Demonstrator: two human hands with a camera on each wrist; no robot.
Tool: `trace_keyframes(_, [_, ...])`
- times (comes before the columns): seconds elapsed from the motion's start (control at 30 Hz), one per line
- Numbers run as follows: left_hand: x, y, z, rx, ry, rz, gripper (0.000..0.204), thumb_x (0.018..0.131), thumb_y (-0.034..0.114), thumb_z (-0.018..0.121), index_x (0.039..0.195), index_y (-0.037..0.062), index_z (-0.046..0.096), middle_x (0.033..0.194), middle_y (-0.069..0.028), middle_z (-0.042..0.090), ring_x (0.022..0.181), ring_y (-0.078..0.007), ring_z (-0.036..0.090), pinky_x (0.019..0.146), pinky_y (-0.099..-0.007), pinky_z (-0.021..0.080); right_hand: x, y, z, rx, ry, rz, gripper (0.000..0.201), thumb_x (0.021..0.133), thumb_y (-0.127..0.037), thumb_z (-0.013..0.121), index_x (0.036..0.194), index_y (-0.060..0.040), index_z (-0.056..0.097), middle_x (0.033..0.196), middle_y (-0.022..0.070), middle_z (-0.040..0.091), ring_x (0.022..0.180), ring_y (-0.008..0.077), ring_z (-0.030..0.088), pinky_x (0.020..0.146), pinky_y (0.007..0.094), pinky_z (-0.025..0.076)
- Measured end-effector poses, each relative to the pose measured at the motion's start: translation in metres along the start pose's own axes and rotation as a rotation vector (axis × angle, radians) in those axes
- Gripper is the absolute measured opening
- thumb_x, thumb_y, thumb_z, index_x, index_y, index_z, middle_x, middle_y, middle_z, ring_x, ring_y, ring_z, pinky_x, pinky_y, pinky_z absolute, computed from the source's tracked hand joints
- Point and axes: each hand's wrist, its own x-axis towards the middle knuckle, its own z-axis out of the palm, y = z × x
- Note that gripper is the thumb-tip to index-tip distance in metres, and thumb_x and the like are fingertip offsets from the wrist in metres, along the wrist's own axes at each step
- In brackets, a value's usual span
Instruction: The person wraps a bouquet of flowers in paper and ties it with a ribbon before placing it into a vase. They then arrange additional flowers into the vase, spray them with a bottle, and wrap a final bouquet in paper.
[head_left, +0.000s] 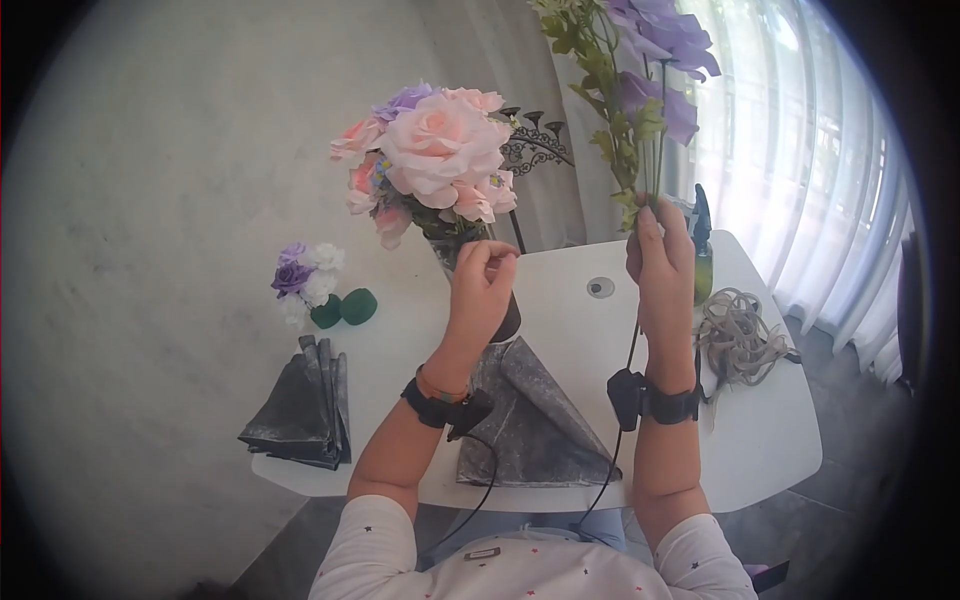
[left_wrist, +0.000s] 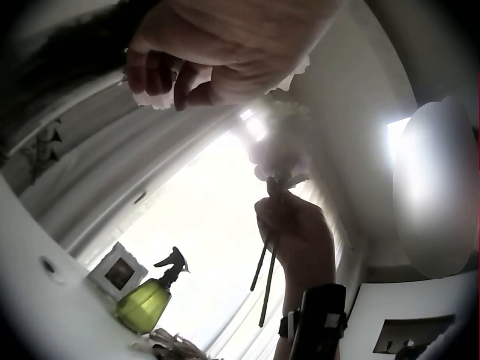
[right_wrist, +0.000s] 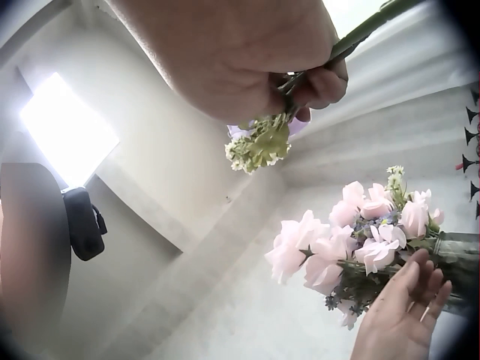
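My right hand [head_left: 664, 268] grips the green stems of tall purple artificial flowers [head_left: 665, 40], held upright above the table's right side. Leafy sprigs [head_left: 615, 130] with small pale blooms rise from the same grip, and in the left wrist view the stem ends [left_wrist: 268, 289] poke out below the hand. My left hand [head_left: 483, 285] is beside the dark glass vase [head_left: 440, 250], its loosely bent fingers near the neck and holding nothing. A full bouquet of pink roses [head_left: 440, 145], with some purple among them, stands in that vase. The left hand and forearm hide part of the vase.
Dark grey wrapping cloth [head_left: 530, 420] lies at the front of the white table [head_left: 760, 450], with a folded bundle [head_left: 300, 410] to the left. Small purple and white flowers [head_left: 305, 275] lie behind it. A spray bottle [head_left: 703, 260] and tangled ribbon [head_left: 740, 335] are at the right.
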Motion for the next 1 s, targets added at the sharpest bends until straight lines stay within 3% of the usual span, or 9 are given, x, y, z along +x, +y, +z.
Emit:
trace_keyframes(0.2, [0.008,-0.034,-0.023,0.136,0.164,-0.002,0.013,0.086,0.005,0.056,0.093,-0.0006,0.064,0.091,-0.0064,0.058,0.084,-0.0144,0.055,0.080,-0.0267,0.044,0.002,-0.001,-0.004,0.181,-0.098,0.064,0.016,0.098,-0.016,0.047,0.103,-0.0016,0.052,0.065,-0.0044,0.039,0.051,0.0019,0.034,0.044,0.0195,0.026])
trace_keyframes(0.27, [0.012,-0.048,-0.030,0.184,0.196,0.066,0.010,0.083,0.002,0.058,0.092,0.0010,0.062,0.093,-0.0079,0.056,0.076,-0.0149,0.057,0.069,-0.0290,0.048,0.001,0.000,-0.002,0.216,-0.113,0.086,0.016,0.099,-0.017,0.047,0.104,-0.0023,0.052,0.059,-0.0057,0.037,0.050,0.0019,0.033,0.043,0.0194,0.025])
trace_keyframes(0.33, [0.013,-0.052,-0.035,0.150,0.266,0.020,0.014,0.084,0.002,0.057,0.097,-0.0003,0.062,0.094,-0.0064,0.059,0.082,-0.0146,0.055,0.077,-0.0279,0.045,0.000,0.000,-0.001,0.230,-0.125,0.090,0.017,0.099,-0.018,0.047,0.104,-0.0023,0.051,0.060,-0.0054,0.037,0.049,0.0020,0.033,0.043,0.0193,0.025])
trace_keyframes(0.47, [0.021,-0.065,-0.046,0.160,0.359,0.009,0.017,0.083,0.000,0.057,0.099,0.0000,0.060,0.097,-0.0064,0.058,0.084,-0.0155,0.054,0.075,-0.0292,0.047,-0.003,-0.007,0.010,0.200,-0.056,-0.014,0.020,0.100,-0.022,0.044,0.107,-0.0032,0.049,0.063,-0.0051,0.038,0.049,0.0022,0.033,0.042,0.0187,0.024])
trace_keyframes(0.53, [0.024,-0.068,-0.049,0.279,0.411,0.152,0.020,0.081,-0.001,0.057,0.100,0.0026,0.058,0.098,-0.0115,0.054,0.088,-0.0267,0.053,0.075,-0.0364,0.045,-0.005,-0.009,0.010,0.148,-0.071,-0.031,0.023,0.102,-0.025,0.041,0.108,-0.0045,0.048,0.065,-0.0054,0.037,0.049,0.0018,0.032,0.042,0.0180,0.024])
trace_keyframes(0.63, [0.027,-0.063,-0.054,0.433,0.388,0.216,0.020,0.079,-0.001,0.059,0.099,0.0020,0.059,0.101,-0.0133,0.054,0.093,-0.0325,0.050,0.082,-0.0416,0.041,-0.007,-0.011,0.010,0.220,-0.034,0.004,0.029,0.101,-0.031,0.041,0.109,-0.0046,0.048,0.064,-0.0062,0.036,0.048,0.0007,0.027,0.041,0.0175,0.021])
trace_keyframes(0.77, [0.036,-0.068,-0.061,0.595,0.451,0.313,0.014,0.081,0.002,0.060,0.095,0.0020,0.062,0.097,-0.0128,0.058,0.087,-0.0305,0.054,0.070,-0.0379,0.046,-0.017,-0.019,0.016,0.153,-0.190,-0.039,0.028,0.101,-0.032,0.042,0.104,-0.0040,0.047,0.064,-0.0065,0.036,0.048,0.0006,0.027,0.041,0.0178,0.019])
trace_keyframes(0.87, [0.039,-0.070,-0.064,0.466,0.451,0.373,0.011,0.080,0.002,0.060,0.090,0.0007,0.063,0.091,-0.0149,0.061,0.085,-0.0322,0.056,0.072,-0.0402,0.045,-0.030,-0.015,0.030,0.220,-0.347,0.064,0.027,0.102,-0.030,0.039,0.103,-0.0031,0.046,0.063,-0.0045,0.037,0.047,0.0023,0.030,0.040,0.0182,0.024])
trace_keyframes(1.0, [0.045,-0.068,-0.065,0.432,0.349,0.344,0.010,0.079,0.002,0.061,0.089,-0.0005,0.062,0.083,-0.0158,0.063,0.084,-0.0332,0.058,0.074,-0.0417,0.045,-0.048,0.008,0.058,0.300,-0.563,-0.085,0.023,0.102,-0.022,0.036,0.109,-0.0005,0.043,0.074,0.0049,0.048,0.059,0.0110,0.049,0.053,0.0246,0.045])
